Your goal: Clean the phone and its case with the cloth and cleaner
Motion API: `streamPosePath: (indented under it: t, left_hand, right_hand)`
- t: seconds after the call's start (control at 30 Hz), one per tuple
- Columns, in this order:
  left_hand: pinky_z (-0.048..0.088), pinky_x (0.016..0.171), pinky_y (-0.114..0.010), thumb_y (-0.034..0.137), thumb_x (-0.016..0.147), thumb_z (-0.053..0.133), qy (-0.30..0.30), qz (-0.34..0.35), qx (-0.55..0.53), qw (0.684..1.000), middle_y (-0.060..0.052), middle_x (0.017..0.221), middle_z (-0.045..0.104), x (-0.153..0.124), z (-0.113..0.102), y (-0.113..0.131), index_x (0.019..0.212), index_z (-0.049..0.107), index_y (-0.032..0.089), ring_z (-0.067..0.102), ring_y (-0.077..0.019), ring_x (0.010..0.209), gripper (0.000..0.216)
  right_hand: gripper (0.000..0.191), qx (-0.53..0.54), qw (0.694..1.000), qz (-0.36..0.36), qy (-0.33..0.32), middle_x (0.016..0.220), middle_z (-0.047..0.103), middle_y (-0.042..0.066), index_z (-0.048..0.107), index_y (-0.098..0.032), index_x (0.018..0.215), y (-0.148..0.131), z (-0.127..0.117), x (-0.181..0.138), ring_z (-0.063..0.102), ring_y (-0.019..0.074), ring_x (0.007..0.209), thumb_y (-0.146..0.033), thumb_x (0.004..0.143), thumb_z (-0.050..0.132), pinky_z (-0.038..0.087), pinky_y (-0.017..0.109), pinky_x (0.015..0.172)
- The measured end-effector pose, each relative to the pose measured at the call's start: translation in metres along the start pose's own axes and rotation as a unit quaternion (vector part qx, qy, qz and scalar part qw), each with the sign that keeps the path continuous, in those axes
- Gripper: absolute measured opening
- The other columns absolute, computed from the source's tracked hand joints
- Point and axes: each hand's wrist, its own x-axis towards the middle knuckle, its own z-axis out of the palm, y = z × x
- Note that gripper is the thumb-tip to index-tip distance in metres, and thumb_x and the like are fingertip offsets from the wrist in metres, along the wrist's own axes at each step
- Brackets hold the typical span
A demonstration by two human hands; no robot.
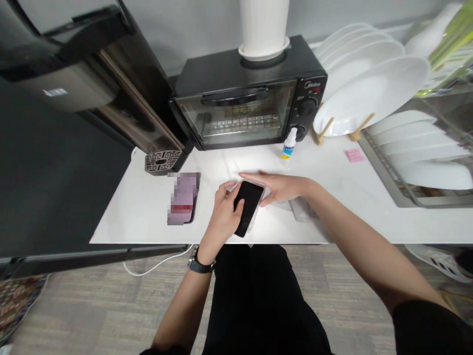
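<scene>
Bare white counter left open at front left, toaster oven walled the back, small bottle before it, dish rack blocked the right, blurred purple object lay left of centre.

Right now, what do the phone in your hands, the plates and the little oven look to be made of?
The phone, held by left hand and right hand, shows a glossy black face, probably glass. The plates look like glazed white ceramic, smooth with soft highlights, though melamine is possible. The oven seems black painted metal with a see-through glass door.
</scene>
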Motion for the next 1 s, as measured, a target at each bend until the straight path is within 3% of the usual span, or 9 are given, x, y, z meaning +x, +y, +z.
streamPosePath:
  t: [0.13, 0.23, 0.37, 0.67, 1.0]
  left_hand:
    - [0.026, 0.092, -0.028, 0.025, 0.076, 0.028, 0.0, 0.019, 0.048, 0.999, 0.002, 0.12, 0.024, -0.01, -0.005, 0.013, 0.117, 0.012, 0.029, 0.029, -0.014, 0.106, 0.044]
    - [0.023, 0.095, -0.03, 0.032, 0.073, 0.033, -0.043, 0.037, 0.084, 0.995, 0.004, 0.124, 0.013, -0.026, -0.01, 0.025, 0.116, 0.014, 0.029, 0.018, -0.0153, 0.112, 0.047]
    - [0.018, 0.097, -0.029, 0.03, 0.074, 0.032, -0.053, 0.021, 0.134, 0.989, 0.006, 0.125, 0.006, -0.038, -0.006, 0.035, 0.117, 0.014, 0.026, 0.009, -0.0142, 0.114, 0.047]
    - [0.018, 0.097, -0.031, 0.027, 0.075, 0.031, -0.027, 0.014, 0.162, 0.986, 0.005, 0.125, 0.007, -0.023, 0.008, 0.042, 0.116, 0.018, 0.025, 0.005, -0.0149, 0.114, 0.043]
    - [0.015, 0.098, -0.032, 0.032, 0.074, 0.032, -0.038, 0.037, 0.168, 0.984, 0.003, 0.126, 0.008, -0.022, 0.007, 0.041, 0.118, 0.014, 0.021, 0.003, -0.0163, 0.114, 0.049]
  right_hand:
    - [0.081, -0.006, 1.0, -0.002, 0.014, 0.123, 0.023, 0.001, 0.006, -0.022, 0.12, 0.002, -0.001, -0.002, 0.022, 0.0157, 0.11, -0.023, 0.057, 0.056, 0.008, 0.032, 0.093]
    - [0.078, -0.011, 1.0, -0.002, 0.027, 0.121, 0.026, 0.003, 0.011, -0.02, 0.12, 0.005, -0.004, -0.005, 0.028, 0.0156, 0.107, -0.021, 0.057, 0.056, 0.019, 0.028, 0.09]
    - [0.075, -0.014, 0.999, -0.013, 0.037, 0.12, 0.028, 0.003, 0.018, -0.019, 0.118, 0.008, -0.006, -0.007, 0.029, 0.0147, 0.106, -0.018, 0.055, 0.057, 0.021, 0.025, 0.089]
    - [0.072, -0.015, 0.998, -0.036, 0.051, 0.118, 0.031, 0.004, 0.02, -0.018, 0.117, 0.006, -0.005, -0.005, 0.028, 0.0145, 0.106, -0.015, 0.055, 0.056, 0.021, 0.026, 0.09]
    - [0.068, 0.027, 0.999, -0.026, 0.038, 0.117, 0.032, 0.002, 0.021, -0.02, 0.117, 0.007, -0.004, -0.007, 0.031, 0.0144, 0.104, -0.015, 0.058, 0.054, 0.025, 0.025, 0.087]
